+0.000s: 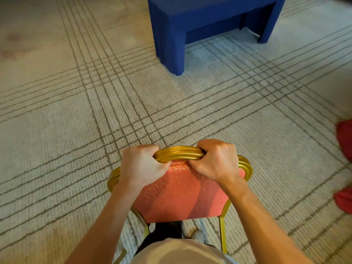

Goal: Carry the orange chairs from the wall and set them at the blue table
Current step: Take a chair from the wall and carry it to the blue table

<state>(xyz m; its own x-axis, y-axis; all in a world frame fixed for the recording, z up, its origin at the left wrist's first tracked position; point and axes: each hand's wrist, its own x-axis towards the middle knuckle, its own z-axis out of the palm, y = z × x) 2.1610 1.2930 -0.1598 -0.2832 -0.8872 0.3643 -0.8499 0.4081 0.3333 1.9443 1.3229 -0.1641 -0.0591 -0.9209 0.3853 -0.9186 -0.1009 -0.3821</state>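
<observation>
- Gold metal of the chair back's top rail sits inside both grips: left hand and right hand closed tight around it.
- The carrying step looks underway; the blue table stands well ahead of the grips.
- Next: walk it forward and set it down beside the table.

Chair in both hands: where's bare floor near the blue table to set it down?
Bare carpet spans between the chair and the blue table, and continues left of the table. The right edge is crowded by red objects.
</observation>
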